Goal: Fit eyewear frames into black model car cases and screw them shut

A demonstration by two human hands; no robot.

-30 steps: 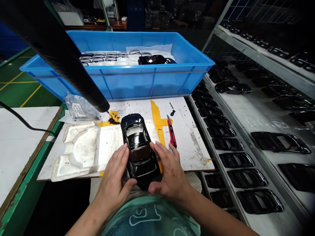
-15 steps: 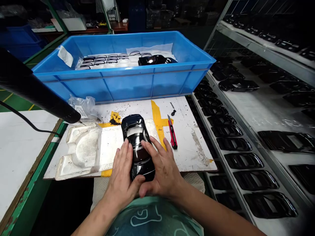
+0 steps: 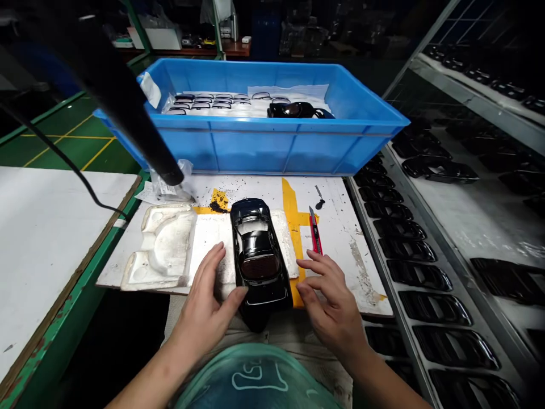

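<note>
The model car has a gloss-black body with a pale reflective roof area and a dark tinted glass panel toward the near end. It sits upright, its long axis running away from the person and angled slightly, on a white foam sheet. Its near end overhangs the edge of the board.

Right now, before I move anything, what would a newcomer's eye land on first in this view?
The glossy black model car stands out first, lying mid-view on the white board, with the left hand beside it and the right hand just off it. Behind it sits a bright blue crate, and rows of shiny black parts fill the right side.
</note>
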